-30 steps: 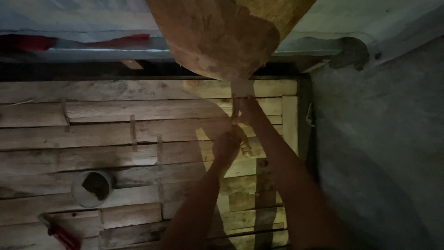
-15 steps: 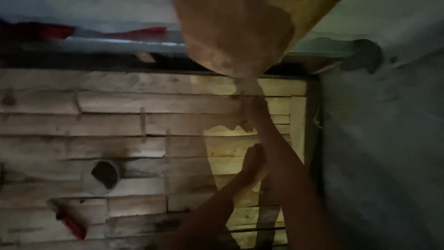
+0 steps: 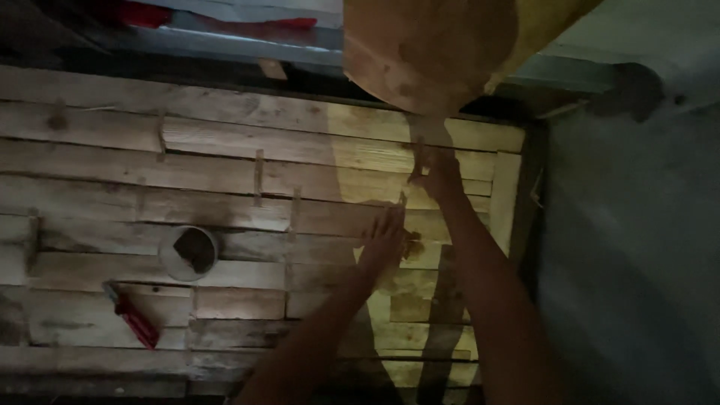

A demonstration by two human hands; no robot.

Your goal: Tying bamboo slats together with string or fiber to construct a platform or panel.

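**Two hands at the neck of a hanging brown sack**

Nearest to me, my left hand (image 3: 385,244) lies on the plank surface (image 3: 225,161) with its fingers spread, seemingly pressed flat and gripping nothing; a small dark patch sits just beside its fingertips, too dim for me to name. My right hand (image 3: 437,174) reaches further and is closed around the narrow twisted neck (image 3: 429,133) of the brown sack (image 3: 431,49), which hangs above it at the top of the view, between the lit planks and the pale ledge behind.

I judge the sack soft and pliable, a cloth or coarse paper skin that bulges full and round, so it probably carries some weight and would sag and swing if let go. The gathered neck looks like the sound place to hold it: the belly offers no purchase and the surface looks rough, not slippery. I see nothing fragile about it.

To the left on the planks stands a small round tin (image 3: 188,253), open-mouthed and dull grey, and nearer the lower edge lies a red-handled tool (image 3: 133,316), well apart from both hands. Furthest off, a red strip (image 3: 247,21) runs along the pale ledge; any markings there are too dark to make out. A grey wall (image 3: 630,247) closes the right side.
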